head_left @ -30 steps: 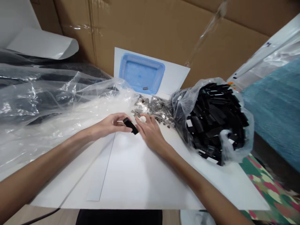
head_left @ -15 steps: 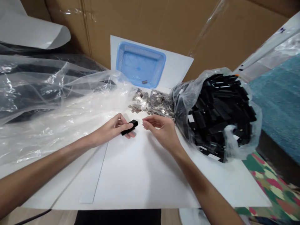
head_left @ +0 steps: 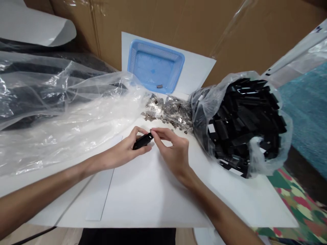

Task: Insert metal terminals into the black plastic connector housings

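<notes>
A black, oblong plastic piece (head_left: pixel 142 141) is held between the thumb and fingers of my left hand (head_left: pixel 125 148), tilted with its far end up and to the right. At that end, where a small light spot shows, the thumb and fingertips of my right hand (head_left: pixel 172 149) are pinched together against the piece. Whatever sits between those right fingertips is too small to make out. Just beyond both hands lie loose small metal pieces (head_left: pixel 150 117), in front of clear bags of similar pieces (head_left: pixel 176 109).
A blue plastic basket (head_left: pixel 130 63) with one small dark piece (head_left: pixel 159 86) inside stands at the back on a white board (head_left: pixel 201 68). To the right, an open clear bag (head_left: pixel 286 136) bulges with black plastic pieces (head_left: pixel 245 115). Clear plastic sheeting (head_left: pixel 76 126) covers the left side.
My left hand has turned the black piece so its end faces right. My right hand has moved left, from apart to touching that end.
</notes>
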A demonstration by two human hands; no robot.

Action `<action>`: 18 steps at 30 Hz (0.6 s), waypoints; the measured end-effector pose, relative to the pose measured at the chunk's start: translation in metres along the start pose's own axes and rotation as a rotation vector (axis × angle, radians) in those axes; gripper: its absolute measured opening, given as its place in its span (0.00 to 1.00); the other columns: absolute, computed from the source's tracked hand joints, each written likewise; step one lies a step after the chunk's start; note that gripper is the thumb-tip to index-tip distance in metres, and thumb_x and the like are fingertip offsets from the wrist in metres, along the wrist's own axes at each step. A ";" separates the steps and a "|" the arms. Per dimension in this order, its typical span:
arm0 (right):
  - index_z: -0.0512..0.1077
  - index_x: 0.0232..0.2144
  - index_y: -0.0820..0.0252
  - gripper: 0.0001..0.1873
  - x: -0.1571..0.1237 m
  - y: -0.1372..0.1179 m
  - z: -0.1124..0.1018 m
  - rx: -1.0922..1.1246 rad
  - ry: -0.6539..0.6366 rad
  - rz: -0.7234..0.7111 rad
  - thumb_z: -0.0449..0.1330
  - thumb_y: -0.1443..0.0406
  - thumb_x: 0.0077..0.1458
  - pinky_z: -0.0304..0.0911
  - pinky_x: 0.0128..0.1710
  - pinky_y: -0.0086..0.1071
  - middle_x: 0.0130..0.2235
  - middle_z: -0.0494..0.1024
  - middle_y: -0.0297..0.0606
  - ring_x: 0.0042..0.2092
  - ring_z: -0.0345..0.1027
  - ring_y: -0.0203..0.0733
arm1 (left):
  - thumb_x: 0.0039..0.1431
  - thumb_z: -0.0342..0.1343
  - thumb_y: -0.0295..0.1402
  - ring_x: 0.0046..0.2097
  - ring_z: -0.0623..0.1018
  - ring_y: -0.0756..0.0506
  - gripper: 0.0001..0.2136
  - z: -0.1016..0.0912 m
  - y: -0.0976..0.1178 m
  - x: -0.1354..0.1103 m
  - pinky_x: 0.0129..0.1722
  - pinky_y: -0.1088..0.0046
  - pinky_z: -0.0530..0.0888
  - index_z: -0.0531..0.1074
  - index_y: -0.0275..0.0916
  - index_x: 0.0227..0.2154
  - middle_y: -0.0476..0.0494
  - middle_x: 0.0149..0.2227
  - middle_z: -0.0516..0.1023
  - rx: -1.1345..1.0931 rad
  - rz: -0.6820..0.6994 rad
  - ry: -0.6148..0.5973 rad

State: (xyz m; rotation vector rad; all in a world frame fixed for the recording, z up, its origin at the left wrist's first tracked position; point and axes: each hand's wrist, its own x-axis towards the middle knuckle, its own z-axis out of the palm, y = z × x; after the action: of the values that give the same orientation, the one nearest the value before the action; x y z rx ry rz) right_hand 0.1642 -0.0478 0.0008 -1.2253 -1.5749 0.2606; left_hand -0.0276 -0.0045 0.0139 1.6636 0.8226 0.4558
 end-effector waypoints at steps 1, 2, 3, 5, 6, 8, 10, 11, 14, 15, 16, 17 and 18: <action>0.82 0.41 0.55 0.06 -0.001 0.001 0.001 -0.041 0.001 -0.046 0.64 0.69 0.66 0.82 0.41 0.32 0.40 0.89 0.34 0.38 0.86 0.42 | 0.69 0.57 0.49 0.37 0.69 0.47 0.18 0.001 0.000 -0.001 0.39 0.68 0.67 0.61 0.45 0.52 0.48 0.40 0.74 0.002 0.008 0.007; 0.82 0.42 0.55 0.07 -0.002 0.003 0.002 -0.081 0.002 -0.089 0.64 0.69 0.66 0.82 0.41 0.32 0.40 0.89 0.34 0.38 0.86 0.42 | 0.70 0.56 0.49 0.36 0.68 0.47 0.17 0.001 0.001 -0.001 0.38 0.68 0.66 0.61 0.44 0.51 0.49 0.38 0.73 0.004 0.014 0.019; 0.82 0.42 0.55 0.07 -0.002 0.004 0.003 -0.116 0.004 -0.130 0.63 0.69 0.67 0.81 0.41 0.32 0.40 0.89 0.34 0.38 0.86 0.42 | 0.70 0.55 0.49 0.35 0.68 0.47 0.16 0.002 0.001 -0.002 0.37 0.68 0.66 0.61 0.44 0.50 0.49 0.37 0.72 0.009 0.019 0.033; 0.82 0.43 0.55 0.08 -0.002 0.007 0.003 -0.163 0.012 -0.202 0.63 0.69 0.68 0.81 0.41 0.31 0.40 0.89 0.34 0.37 0.86 0.41 | 0.70 0.55 0.48 0.35 0.67 0.47 0.15 0.002 0.002 -0.002 0.37 0.68 0.66 0.62 0.44 0.48 0.50 0.35 0.71 0.023 0.030 0.060; 0.82 0.43 0.55 0.08 -0.002 0.007 0.003 -0.177 0.015 -0.229 0.63 0.70 0.68 0.81 0.40 0.30 0.40 0.89 0.34 0.36 0.86 0.41 | 0.70 0.55 0.47 0.35 0.68 0.47 0.15 0.002 0.003 -0.002 0.37 0.68 0.66 0.62 0.44 0.48 0.51 0.35 0.70 0.033 0.036 0.071; 0.82 0.44 0.55 0.08 -0.003 0.009 0.002 -0.193 0.020 -0.261 0.63 0.70 0.67 0.80 0.40 0.29 0.39 0.89 0.34 0.36 0.86 0.40 | 0.70 0.55 0.47 0.35 0.68 0.46 0.15 0.002 0.003 -0.002 0.38 0.68 0.67 0.62 0.43 0.48 0.51 0.34 0.70 0.049 0.044 0.088; 0.82 0.44 0.55 0.09 -0.003 0.009 0.001 -0.191 0.011 -0.252 0.63 0.70 0.68 0.80 0.40 0.29 0.40 0.89 0.34 0.36 0.86 0.41 | 0.70 0.54 0.45 0.35 0.69 0.46 0.14 0.001 0.004 -0.001 0.38 0.67 0.67 0.62 0.44 0.48 0.51 0.33 0.70 0.061 0.050 0.099; 0.83 0.44 0.54 0.09 -0.003 0.009 0.000 -0.184 -0.003 -0.232 0.62 0.69 0.68 0.81 0.41 0.30 0.40 0.89 0.34 0.37 0.86 0.41 | 0.70 0.54 0.45 0.36 0.69 0.46 0.13 0.001 0.004 -0.001 0.38 0.67 0.67 0.62 0.44 0.48 0.51 0.34 0.70 0.065 0.055 0.103; 0.84 0.44 0.51 0.10 -0.003 0.007 -0.001 -0.159 -0.041 -0.145 0.61 0.66 0.69 0.82 0.43 0.34 0.41 0.89 0.34 0.38 0.86 0.43 | 0.70 0.54 0.44 0.36 0.69 0.46 0.12 0.000 0.005 -0.001 0.38 0.67 0.67 0.62 0.44 0.47 0.50 0.35 0.70 0.077 0.079 0.103; 0.84 0.44 0.50 0.10 -0.003 0.006 -0.001 -0.154 -0.042 -0.122 0.61 0.65 0.68 0.82 0.43 0.36 0.41 0.89 0.34 0.38 0.86 0.44 | 0.70 0.54 0.43 0.36 0.69 0.46 0.12 0.000 0.005 -0.001 0.38 0.68 0.67 0.62 0.43 0.47 0.49 0.36 0.71 0.081 0.090 0.104; 0.84 0.43 0.50 0.10 -0.003 0.006 0.000 -0.152 -0.037 -0.107 0.61 0.65 0.68 0.83 0.44 0.38 0.41 0.89 0.35 0.37 0.86 0.45 | 0.70 0.53 0.43 0.35 0.69 0.46 0.11 0.000 0.005 -0.001 0.38 0.68 0.67 0.62 0.43 0.46 0.49 0.36 0.71 0.086 0.100 0.105; 0.84 0.43 0.49 0.10 -0.003 0.005 0.000 -0.152 -0.029 -0.099 0.61 0.64 0.68 0.83 0.44 0.39 0.41 0.89 0.35 0.37 0.86 0.45 | 0.71 0.53 0.43 0.35 0.69 0.47 0.11 0.000 0.005 -0.001 0.37 0.68 0.67 0.61 0.43 0.46 0.49 0.37 0.71 0.091 0.107 0.105; 0.84 0.43 0.49 0.11 -0.003 0.005 0.000 -0.155 -0.025 -0.094 0.61 0.64 0.68 0.83 0.44 0.39 0.41 0.89 0.35 0.37 0.86 0.46 | 0.71 0.53 0.43 0.34 0.69 0.47 0.11 0.000 0.004 -0.001 0.37 0.69 0.66 0.61 0.44 0.46 0.48 0.38 0.71 0.096 0.111 0.104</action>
State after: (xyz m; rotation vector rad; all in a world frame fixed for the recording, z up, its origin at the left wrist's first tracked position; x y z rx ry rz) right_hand 0.1665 -0.0480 -0.0044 -1.2662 -1.6952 0.0948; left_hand -0.0273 -0.0059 0.0182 1.7926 0.8422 0.5922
